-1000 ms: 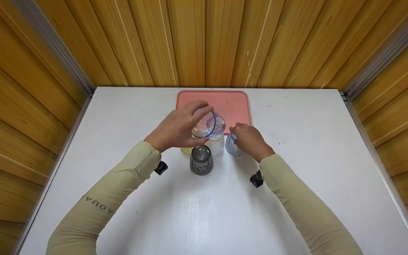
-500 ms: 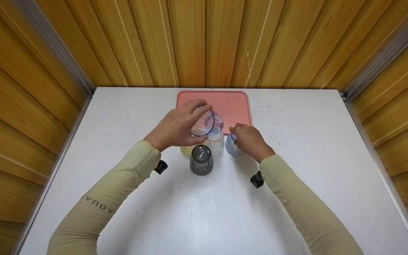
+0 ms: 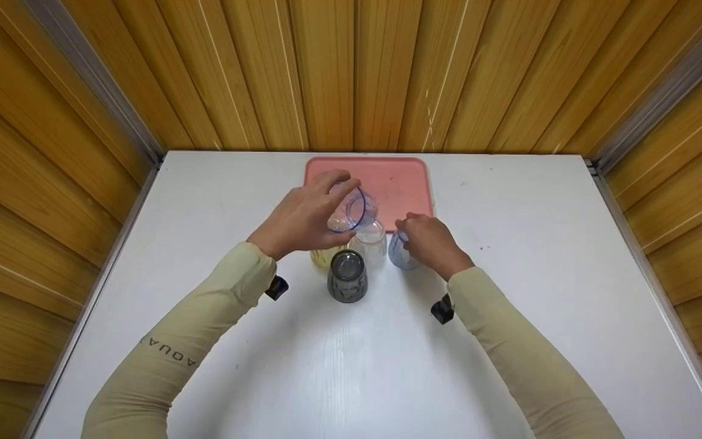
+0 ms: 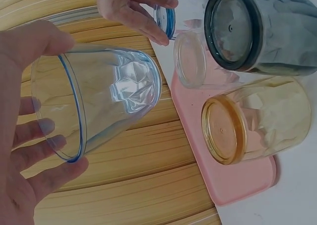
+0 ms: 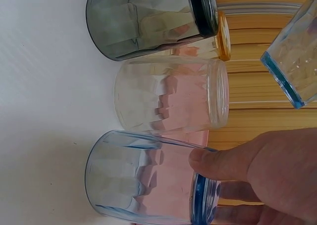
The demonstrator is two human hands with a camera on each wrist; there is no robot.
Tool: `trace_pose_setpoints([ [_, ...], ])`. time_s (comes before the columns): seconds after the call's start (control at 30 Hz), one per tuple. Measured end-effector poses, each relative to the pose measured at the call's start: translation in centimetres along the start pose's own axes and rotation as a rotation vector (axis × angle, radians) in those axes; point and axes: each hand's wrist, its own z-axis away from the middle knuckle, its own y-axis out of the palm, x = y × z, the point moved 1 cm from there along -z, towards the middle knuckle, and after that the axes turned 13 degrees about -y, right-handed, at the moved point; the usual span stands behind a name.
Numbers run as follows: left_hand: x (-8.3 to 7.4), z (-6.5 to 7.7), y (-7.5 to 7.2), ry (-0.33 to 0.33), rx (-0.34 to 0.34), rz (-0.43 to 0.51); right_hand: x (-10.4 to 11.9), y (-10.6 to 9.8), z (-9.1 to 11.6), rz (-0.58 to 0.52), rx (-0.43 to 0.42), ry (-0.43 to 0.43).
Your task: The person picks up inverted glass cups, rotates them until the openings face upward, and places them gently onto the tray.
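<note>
Wood-look panels rise beyond the white table. My left hand curls thumb and fingers around the mouth of a blue-rimmed cup, held up and tilted, its long axis running from my palm outward and down. My right hand pinches the base of an upturned blue cup; a clear cup stands between my hands. Open room lies right of my right hand.

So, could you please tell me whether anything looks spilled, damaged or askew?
Nothing looks spilled or visibly damaged. The blue-rimmed glass is tilted, but the left hand is holding it in the air; the dark grey glass stands upside down on the white table.
</note>
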Motion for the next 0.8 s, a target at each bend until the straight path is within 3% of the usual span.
trace_pose_setpoints([
  [0.8,0.27,-0.58,-0.14,-0.041,0.021,-0.016,-0.10,0.08,-0.01,-0.022,-0.010,0.004],
])
